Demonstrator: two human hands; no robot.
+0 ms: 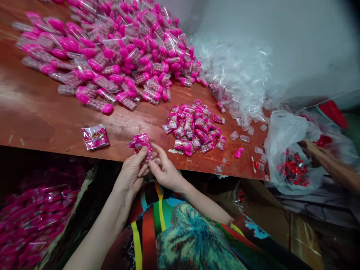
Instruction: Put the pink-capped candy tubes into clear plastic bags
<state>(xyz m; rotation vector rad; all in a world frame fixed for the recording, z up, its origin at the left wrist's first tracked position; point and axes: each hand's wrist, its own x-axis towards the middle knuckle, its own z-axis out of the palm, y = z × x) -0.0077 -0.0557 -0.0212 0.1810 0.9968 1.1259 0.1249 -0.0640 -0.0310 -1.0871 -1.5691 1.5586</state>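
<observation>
At the table's front edge, my left hand [129, 171] is closed on a shiny pink candy packet [140, 141], its thumb pressed on the wrapper. My right hand [168, 171] pinches the lower side of a clear tube of pink candy balls [149, 156], which meets the packet's lower end. Fingers partly hide both, so I cannot tell how far the tube sits inside the wrapper. Left of my hands a flat pink packet [95, 137] lies on the wood. To their right is a heap of small pink wrapped packets [195, 125].
A large pile of pink-capped candy tubes [123, 52] covers the back of the brown table [36, 108]. Clear plastic pieces [239, 75] are heaped against the wall. Another person's hand [312, 152] reaches to a white bag [284, 131] of red pieces. Below left are more pink packets [39, 221].
</observation>
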